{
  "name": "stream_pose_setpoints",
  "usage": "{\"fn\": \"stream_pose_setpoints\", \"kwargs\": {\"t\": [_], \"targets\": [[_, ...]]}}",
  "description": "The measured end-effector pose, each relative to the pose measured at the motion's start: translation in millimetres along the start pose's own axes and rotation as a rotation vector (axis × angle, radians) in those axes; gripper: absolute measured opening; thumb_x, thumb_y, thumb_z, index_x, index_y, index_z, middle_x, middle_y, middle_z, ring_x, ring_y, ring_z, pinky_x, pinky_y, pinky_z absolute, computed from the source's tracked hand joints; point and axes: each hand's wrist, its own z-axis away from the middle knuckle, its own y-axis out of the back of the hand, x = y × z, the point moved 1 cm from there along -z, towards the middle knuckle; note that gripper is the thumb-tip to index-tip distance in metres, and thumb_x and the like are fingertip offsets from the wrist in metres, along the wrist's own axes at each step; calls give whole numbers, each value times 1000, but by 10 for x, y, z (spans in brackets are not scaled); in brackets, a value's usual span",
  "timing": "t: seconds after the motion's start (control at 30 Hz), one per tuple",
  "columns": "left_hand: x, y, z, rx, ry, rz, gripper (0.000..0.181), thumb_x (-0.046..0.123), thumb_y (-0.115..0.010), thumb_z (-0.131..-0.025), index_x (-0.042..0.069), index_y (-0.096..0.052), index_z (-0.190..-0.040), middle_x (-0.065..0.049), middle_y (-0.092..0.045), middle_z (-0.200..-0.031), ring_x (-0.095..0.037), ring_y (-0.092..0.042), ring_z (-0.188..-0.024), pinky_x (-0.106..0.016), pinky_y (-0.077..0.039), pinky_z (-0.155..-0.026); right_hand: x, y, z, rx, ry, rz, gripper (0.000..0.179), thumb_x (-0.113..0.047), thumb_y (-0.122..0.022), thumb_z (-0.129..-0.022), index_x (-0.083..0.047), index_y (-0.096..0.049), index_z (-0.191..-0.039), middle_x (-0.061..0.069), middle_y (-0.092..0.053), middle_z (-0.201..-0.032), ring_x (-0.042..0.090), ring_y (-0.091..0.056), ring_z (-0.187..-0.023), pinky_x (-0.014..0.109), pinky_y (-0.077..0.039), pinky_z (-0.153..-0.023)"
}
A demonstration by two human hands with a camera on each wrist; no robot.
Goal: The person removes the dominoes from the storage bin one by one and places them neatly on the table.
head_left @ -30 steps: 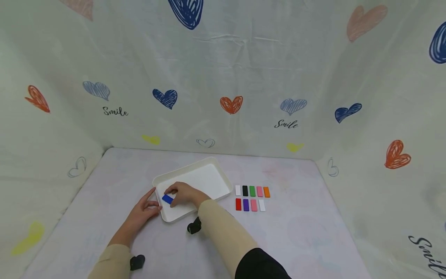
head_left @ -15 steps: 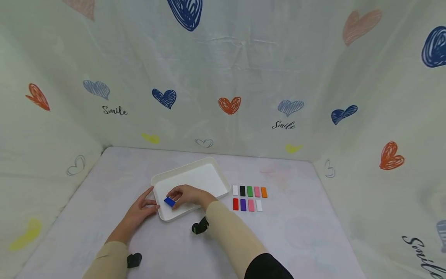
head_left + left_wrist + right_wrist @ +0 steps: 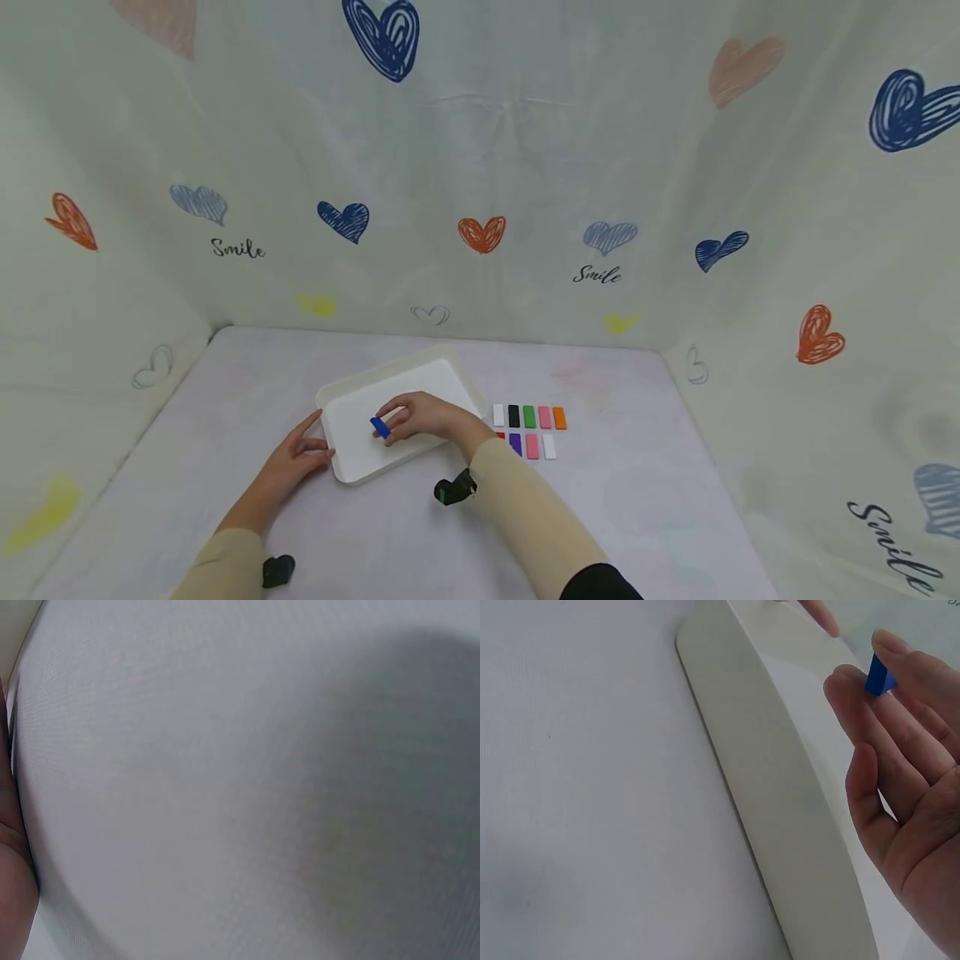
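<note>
A small blue rectangular block [image 3: 381, 428] is pinched between the thumb and fingers of my right hand [image 3: 426, 415], over the white tray [image 3: 375, 373]. In the right wrist view, the thumb and fingertips of the right hand [image 3: 911, 742] hold the blue block [image 3: 879, 676] above the level of the tray's side wall [image 3: 772, 750]. My left hand [image 3: 291, 460] rests at the tray's left edge, its fingers extended and touching the rim. Only a strip of the left hand [image 3: 11, 862] enters the left wrist view.
Right of the tray, several blocks lie in two rows. The back row has white, black [image 3: 513, 416], green [image 3: 529, 417], pink and orange [image 3: 559, 418] ones. Red, purple [image 3: 515, 444], pink and white ones form the front row; my right forearm partly covers the red one.
The right hand has lifted the blue block and carried it rightward from the tray's left end. My left hand stays at the tray's edge. The head view has shifted slightly.
</note>
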Motion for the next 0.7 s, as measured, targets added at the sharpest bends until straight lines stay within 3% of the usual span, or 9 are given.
{"fn": "stream_pose_setpoints", "kwargs": {"t": [0.33,0.5,0.7], "targets": [[-80,-18,39,-4,3,21,87,12,-71,-89,9,-16,-156,-17,-60,-110,-13,-64,-78,-21,-51,-73,79,235,383,15,71,-41,39,-6,-74,-86,-10,-61,-122,9,-72,-106,14,-69,-94,28,-48,-87],[-99,-10,61,-13,6,43,88,9,-71,-89,9,-14,-156,-16,-60,-109,-13,-64,-77,-22,-52,-73,127,357,602,77,53,-51,37,-5,-74,-85,-9,-62,-120,15,-71,-107,17,-70,-90,29,-52,-84],[-46,-9,28,-19,-13,40,88,14,-70,-90,13,-14,-157,-18,-59,-114,-13,-64,-82,-21,-52,-75,275,540,922,151,33,-34,36,-2,-73,-85,-6,-62,-119,12,-73,-100,19,-70,-87,30,-53,-82]]}}
